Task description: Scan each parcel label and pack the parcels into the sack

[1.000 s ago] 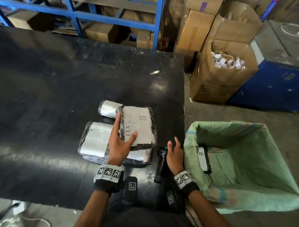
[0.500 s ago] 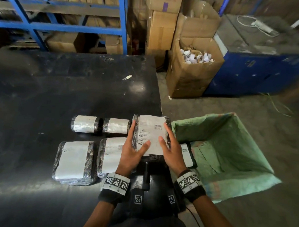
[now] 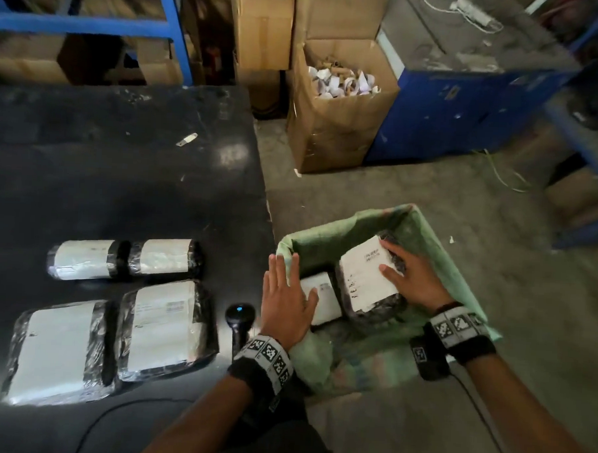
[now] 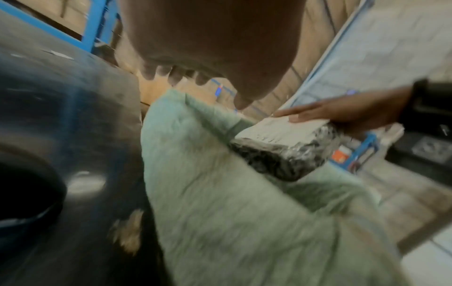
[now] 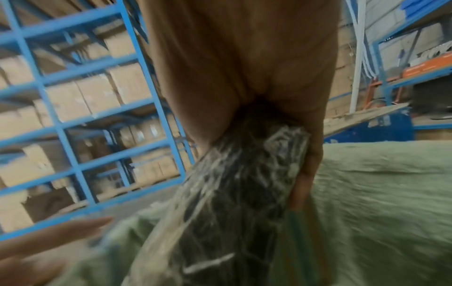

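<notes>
The table (image 3: 121,184) now carries four parcels, because the fifth parcel (image 3: 364,277) has moved into the sack (image 3: 427,238), beside an earlier one. Right hand (image 3: 415,282) grips it; left hand (image 3: 287,301), fingers spread, has let go.

Parcel labels (image 3: 367,274) carry print, too small and blurred to read; no legible text elsewhere.
</notes>
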Motion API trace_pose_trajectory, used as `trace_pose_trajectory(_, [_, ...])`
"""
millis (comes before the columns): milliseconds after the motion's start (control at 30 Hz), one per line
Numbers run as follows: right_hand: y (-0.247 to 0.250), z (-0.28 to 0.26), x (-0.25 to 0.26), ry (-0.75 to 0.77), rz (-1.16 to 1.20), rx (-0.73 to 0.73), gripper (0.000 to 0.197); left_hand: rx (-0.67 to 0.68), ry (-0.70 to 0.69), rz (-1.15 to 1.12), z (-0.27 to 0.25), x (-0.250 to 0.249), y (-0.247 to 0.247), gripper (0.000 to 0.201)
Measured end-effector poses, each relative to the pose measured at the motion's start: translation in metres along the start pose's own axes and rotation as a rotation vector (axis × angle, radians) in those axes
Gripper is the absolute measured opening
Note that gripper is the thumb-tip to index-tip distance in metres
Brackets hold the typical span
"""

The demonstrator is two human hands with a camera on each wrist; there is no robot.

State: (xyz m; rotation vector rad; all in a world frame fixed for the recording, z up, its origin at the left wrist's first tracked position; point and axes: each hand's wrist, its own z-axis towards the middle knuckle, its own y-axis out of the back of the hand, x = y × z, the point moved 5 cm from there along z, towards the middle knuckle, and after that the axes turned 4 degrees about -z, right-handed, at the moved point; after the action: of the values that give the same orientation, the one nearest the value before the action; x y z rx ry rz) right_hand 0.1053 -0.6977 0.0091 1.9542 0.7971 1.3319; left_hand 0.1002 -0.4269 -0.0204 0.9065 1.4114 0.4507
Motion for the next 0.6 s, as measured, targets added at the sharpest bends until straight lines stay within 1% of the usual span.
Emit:
trace_pose_trajectory(100, [0.001, 0.049, -0.042, -0.122, -0.159, 0.133, 0.056, 0.043, -0.003, 0.122, 0.004, 0.002, -0.024, 0.083])
trace_pose_trajectory(200, [-0.013, 0.087, -0.078, -0.191, -0.248, 0.195, 0.056, 0.031, -0.007, 0.186, 0.004, 0.003, -0.031, 0.084])
trace_pose_trajectory(267, [-0.03, 0.106, -0.099, -0.224, -0.224, 0.249, 0.057, 0.024, -0.007, 0.199, 0.004, 0.004, -0.033, 0.083])
trace_pose_trajectory(367, [-0.066, 0.124, -0.129, -0.241, -0.124, 0.302, 0.061, 0.023, -0.006, 0.205, 0.002, 0.011, -0.035, 0.081])
trace_pose_trajectory(467, [-0.095, 0.13, -0.143, -0.233, -0.068, 0.258, 0.061, 0.022, -0.016, 0.222, -0.001, 0.017, -0.035, 0.08])
trace_pose_trajectory(600, [-0.125, 0.134, -0.155, -0.197, -0.058, 0.127, 0.063, 0.038, -0.004, 0.225, 0.001, 0.02, -0.038, 0.079])
